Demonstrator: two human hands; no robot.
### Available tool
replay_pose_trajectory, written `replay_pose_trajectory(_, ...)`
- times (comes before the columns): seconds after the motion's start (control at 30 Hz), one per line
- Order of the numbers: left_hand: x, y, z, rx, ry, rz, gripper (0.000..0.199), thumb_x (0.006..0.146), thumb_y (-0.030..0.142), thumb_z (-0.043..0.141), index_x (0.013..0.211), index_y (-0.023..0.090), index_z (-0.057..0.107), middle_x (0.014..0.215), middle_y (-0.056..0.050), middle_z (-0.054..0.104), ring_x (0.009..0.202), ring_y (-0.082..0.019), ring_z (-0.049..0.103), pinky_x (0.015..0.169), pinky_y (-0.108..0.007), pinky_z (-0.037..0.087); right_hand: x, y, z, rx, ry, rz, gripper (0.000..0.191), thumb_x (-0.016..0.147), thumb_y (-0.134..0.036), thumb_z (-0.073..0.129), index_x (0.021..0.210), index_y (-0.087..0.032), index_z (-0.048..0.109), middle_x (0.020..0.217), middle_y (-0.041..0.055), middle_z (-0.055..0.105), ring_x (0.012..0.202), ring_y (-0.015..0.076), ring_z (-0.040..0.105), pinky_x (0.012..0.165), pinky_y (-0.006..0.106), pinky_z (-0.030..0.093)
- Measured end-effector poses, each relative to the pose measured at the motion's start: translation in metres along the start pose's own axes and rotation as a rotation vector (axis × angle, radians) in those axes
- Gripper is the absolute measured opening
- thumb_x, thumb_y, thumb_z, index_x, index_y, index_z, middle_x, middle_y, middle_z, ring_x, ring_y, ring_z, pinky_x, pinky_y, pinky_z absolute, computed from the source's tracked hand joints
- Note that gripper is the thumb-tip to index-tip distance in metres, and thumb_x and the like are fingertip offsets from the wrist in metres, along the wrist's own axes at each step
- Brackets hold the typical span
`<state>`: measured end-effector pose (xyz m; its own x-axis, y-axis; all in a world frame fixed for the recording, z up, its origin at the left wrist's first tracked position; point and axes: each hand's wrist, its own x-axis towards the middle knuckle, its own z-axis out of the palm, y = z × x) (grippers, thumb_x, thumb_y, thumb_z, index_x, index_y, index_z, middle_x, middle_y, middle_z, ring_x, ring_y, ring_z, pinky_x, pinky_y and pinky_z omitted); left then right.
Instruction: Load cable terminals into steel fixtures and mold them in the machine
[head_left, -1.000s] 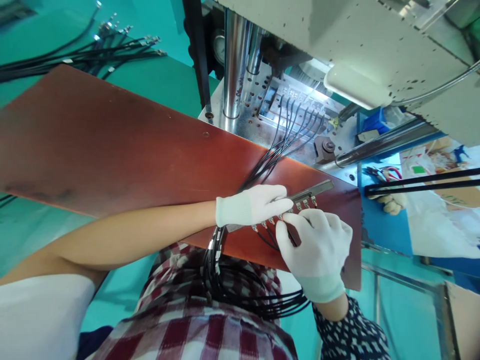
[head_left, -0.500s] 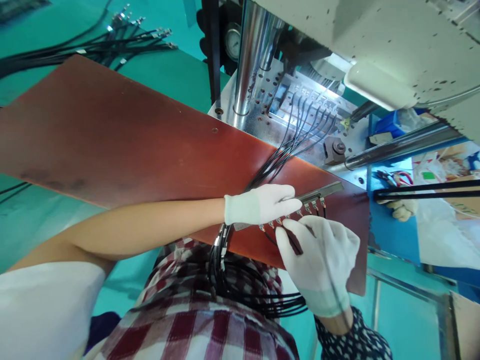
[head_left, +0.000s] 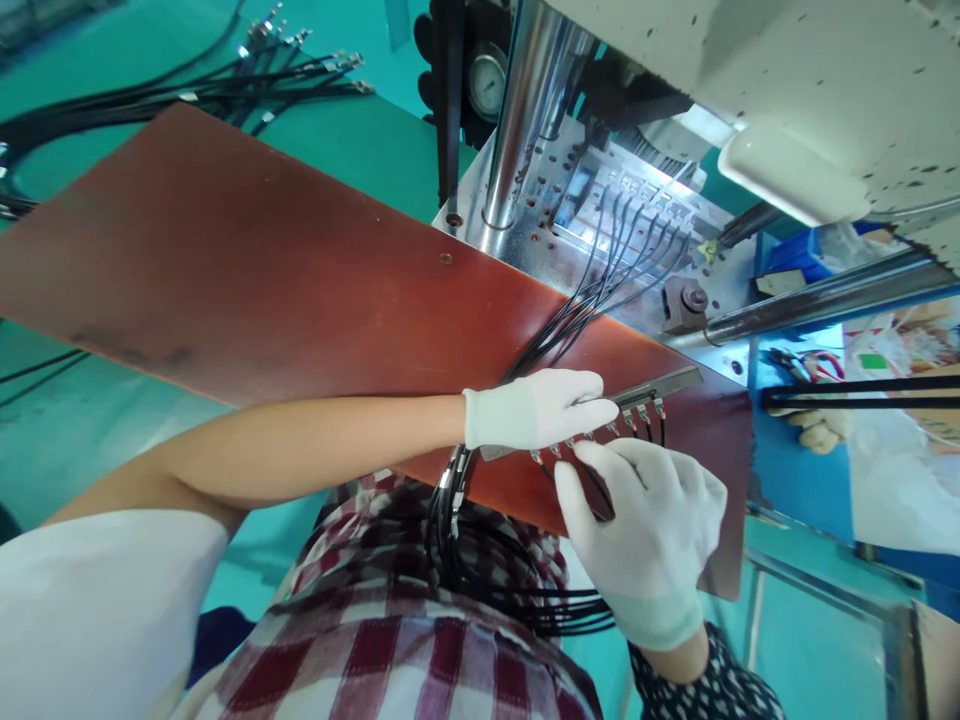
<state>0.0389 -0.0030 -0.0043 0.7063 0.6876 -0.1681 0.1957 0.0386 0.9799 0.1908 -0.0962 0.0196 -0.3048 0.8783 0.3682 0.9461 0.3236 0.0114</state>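
My left hand (head_left: 536, 410), in a white glove, lies across a narrow metal bar (head_left: 664, 385) with its fingers stretched out. Several small metal cable ends (head_left: 643, 413) stick out along the bar's near edge, each on a thin black cable. My right hand (head_left: 649, 530), gloved too, bends thumb and forefinger together around one of these cables beside the bar. Its fingertips partly hide the cable end. A looped bundle of black cables (head_left: 450, 530) hangs over the board's near edge, against a plaid garment.
The bar rests on a reddish-brown board (head_left: 315, 290). Behind it, a press with steel posts (head_left: 514, 130) holds a fixture (head_left: 626, 215) with several cables leading out. More black cables (head_left: 225, 95) lie at the far left. Pliers (head_left: 821, 365) and a blue bin (head_left: 799, 255) are at right.
The view has shifted a little, so the scene sits slightly farther right. My left hand stays on the bar; my right fingertips remain by the cable ends with little visible movement.
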Motion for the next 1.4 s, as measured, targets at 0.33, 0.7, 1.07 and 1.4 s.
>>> replay_pose_trajectory(0.33,0.001,-0.001,0.001,-0.035,-0.008,-0.008,0.03,0.094,0.041,0.041,0.073,0.019,0.04,0.07,0.004,0.044,0.057,-0.008,0.046,0.048,-0.021,0.04,0.004,-0.009,0.012,-0.005,-0.01,-0.007,0.011,0.08,-0.025,0.068,0.069,-0.023,0.069,0.069,0.0013,0.062,0.07,0.0193,0.048,0.068,0.038,0.029)
replay_pose_trajectory(0.7,0.0,-0.001,0.002,-0.007,0.038,0.037,0.03,0.094,0.038,0.042,0.071,0.019,0.038,0.067,0.003,0.047,0.064,-0.011,0.048,0.059,-0.026,0.039,0.001,-0.021,0.012,0.067,-0.003,-0.031,0.012,0.079,-0.023,0.069,0.067,-0.026,0.068,0.06,-0.003,0.06,0.062,0.0169,0.044,0.062,0.036,0.025)
replay_pose_trajectory(1.07,-0.004,0.007,0.002,-0.039,-0.006,-0.078,0.031,0.098,0.044,0.038,0.079,0.02,0.04,0.071,0.005,0.041,0.064,-0.01,0.05,0.057,-0.022,0.046,0.002,0.026,-0.004,0.094,0.101,0.155,0.007,0.085,-0.033,0.07,0.088,-0.027,0.074,0.087,0.0005,0.069,0.084,0.0198,0.057,0.083,0.038,0.036)
replay_pose_trajectory(1.4,-0.005,0.006,0.004,-0.061,-0.018,-0.163,0.041,0.095,0.058,0.039,0.082,0.02,0.043,0.073,0.003,0.044,0.063,-0.011,0.05,0.046,-0.021,0.052,0.012,0.064,-0.004,-0.081,0.072,0.157,0.008,0.084,-0.036,0.073,0.087,-0.029,0.076,0.085,0.001,0.066,0.084,0.0203,0.053,0.081,0.038,0.031)
